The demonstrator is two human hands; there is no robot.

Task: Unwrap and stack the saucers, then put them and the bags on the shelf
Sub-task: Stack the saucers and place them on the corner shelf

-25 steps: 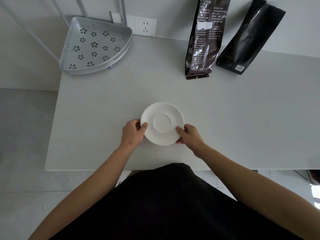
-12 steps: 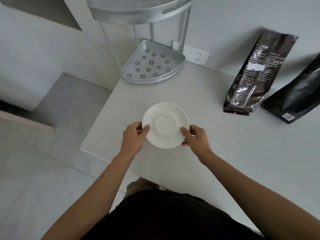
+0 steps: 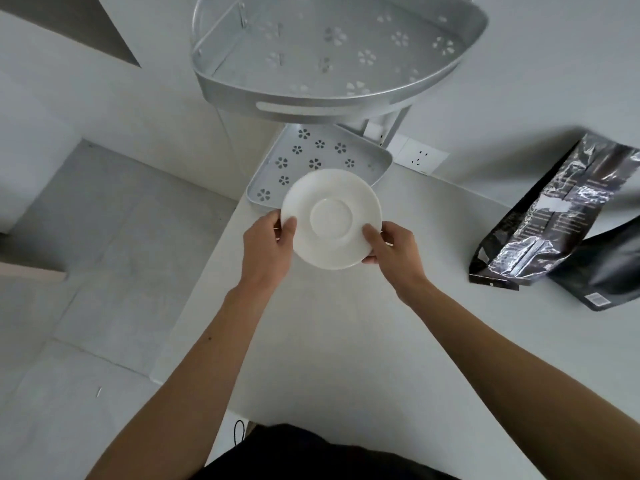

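Both hands, left [image 3: 266,242] and right [image 3: 394,252], grip the white saucer stack [image 3: 330,218] by opposite rims, level above the desk [image 3: 346,341], likely headed for the shelf's lower tier [image 3: 375,161].

Saucer [image 3: 331,219]: plain white, no pattern. Counter [image 3: 346,341]: pale grey, unmarked. Shelf upper tier [image 3: 332,57] and lower tier [image 3: 311,157]: silver-grey metal, pierced with five-petal flower cut-outs. Glossy bag [image 3: 540,220]: dark brown-black, fine white print, one white label patch. Matte bag [image 3: 602,271]: plain black with small white barcode label. Floor [image 3: 86,254]: light grey tiles.
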